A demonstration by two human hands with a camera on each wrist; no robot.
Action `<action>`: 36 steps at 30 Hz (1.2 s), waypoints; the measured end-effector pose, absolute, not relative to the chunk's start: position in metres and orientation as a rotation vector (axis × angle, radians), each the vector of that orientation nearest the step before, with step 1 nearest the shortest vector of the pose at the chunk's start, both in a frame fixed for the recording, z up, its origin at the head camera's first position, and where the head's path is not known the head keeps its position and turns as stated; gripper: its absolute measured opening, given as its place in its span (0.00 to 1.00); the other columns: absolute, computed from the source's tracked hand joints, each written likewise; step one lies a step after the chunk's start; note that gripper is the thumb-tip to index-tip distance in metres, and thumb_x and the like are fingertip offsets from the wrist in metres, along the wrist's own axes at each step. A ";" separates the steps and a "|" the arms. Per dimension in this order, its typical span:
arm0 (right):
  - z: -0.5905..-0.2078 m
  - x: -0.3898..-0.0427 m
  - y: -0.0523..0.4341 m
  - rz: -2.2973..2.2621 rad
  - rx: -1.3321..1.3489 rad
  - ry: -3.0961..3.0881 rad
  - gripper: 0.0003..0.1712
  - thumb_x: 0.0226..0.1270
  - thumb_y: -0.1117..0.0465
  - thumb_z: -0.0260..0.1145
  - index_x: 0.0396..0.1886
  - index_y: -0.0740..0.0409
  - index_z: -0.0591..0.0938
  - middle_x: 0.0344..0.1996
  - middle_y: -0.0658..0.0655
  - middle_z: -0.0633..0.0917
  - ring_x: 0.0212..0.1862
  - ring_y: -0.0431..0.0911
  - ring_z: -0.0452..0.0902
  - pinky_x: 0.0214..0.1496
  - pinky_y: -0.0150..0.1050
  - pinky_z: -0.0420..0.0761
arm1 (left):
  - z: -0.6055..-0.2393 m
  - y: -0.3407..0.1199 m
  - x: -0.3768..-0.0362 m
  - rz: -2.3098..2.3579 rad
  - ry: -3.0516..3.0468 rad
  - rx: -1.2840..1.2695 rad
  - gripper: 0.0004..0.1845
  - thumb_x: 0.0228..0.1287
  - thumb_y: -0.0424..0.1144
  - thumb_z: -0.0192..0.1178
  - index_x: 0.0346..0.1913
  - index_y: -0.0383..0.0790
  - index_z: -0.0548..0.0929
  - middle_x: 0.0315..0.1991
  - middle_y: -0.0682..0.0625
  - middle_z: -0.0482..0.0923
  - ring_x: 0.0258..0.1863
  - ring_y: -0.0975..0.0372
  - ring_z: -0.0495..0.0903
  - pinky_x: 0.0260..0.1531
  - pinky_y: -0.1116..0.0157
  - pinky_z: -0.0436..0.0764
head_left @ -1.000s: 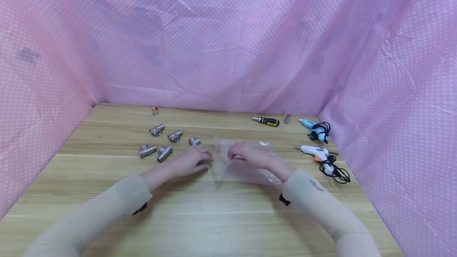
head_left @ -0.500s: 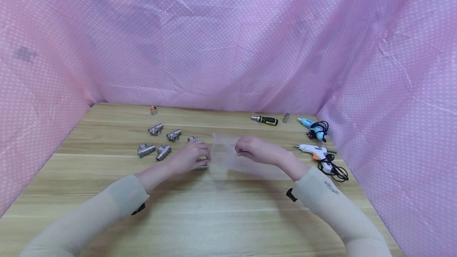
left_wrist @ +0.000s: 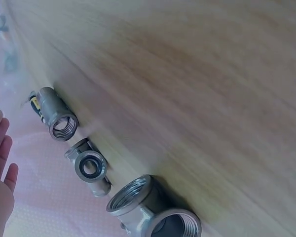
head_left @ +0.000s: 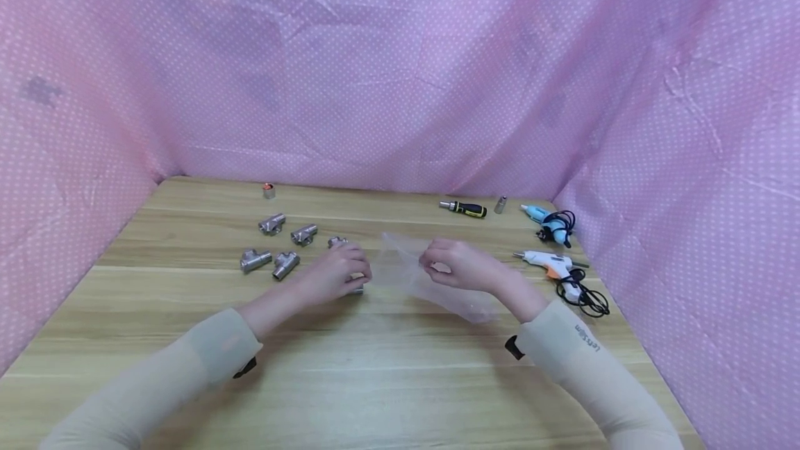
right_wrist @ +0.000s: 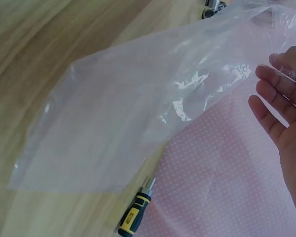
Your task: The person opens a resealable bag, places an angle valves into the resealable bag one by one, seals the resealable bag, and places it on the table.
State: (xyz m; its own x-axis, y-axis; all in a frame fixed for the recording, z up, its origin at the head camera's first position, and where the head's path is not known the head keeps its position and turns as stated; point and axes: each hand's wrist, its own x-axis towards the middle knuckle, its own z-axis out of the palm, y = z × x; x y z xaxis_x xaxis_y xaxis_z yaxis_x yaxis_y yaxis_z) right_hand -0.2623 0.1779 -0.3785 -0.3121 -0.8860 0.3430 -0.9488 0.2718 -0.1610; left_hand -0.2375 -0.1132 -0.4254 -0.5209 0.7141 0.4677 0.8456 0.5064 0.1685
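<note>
A clear plastic bag [head_left: 400,271] hangs between my two hands, partly lifted off the table, its lower part slanting down to the right. My right hand [head_left: 459,266] pinches its edge between thumb and forefinger; the right wrist view shows the bag [right_wrist: 113,113] spread out beside my loosely bent other fingers. At the bag's left edge, my left hand [head_left: 334,273] pinches the film with its fingertips. The end of a metal pipe fitting [head_left: 357,290] shows just below that hand, and another fitting [head_left: 337,242] stands partly hidden behind it.
Several metal tee fittings [head_left: 286,264] lie left of my left hand. A short metal ring [head_left: 269,191] stands farther back. At the right are a screwdriver [head_left: 464,209], a small metal socket [head_left: 501,205], a blue glue gun [head_left: 548,223] and a white glue gun [head_left: 556,269] with coiled cords.
The bag lay flatter on the table before; its opening edge is now raised. My right hand has moved right with it. A fitting's end has come into sight below my left hand.
</note>
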 end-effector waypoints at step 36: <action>-0.405 -0.235 0.153 1.305 1.197 -2.516 0.14 0.65 0.71 0.60 0.50 0.69 0.80 0.44 0.64 0.84 0.43 0.54 0.81 0.45 0.47 0.83 | -0.429 -0.105 -0.234 -0.716 -2.590 -1.098 0.07 0.60 0.43 0.64 0.35 0.44 0.86 0.38 0.53 0.83 0.44 0.60 0.77 0.52 0.56 0.74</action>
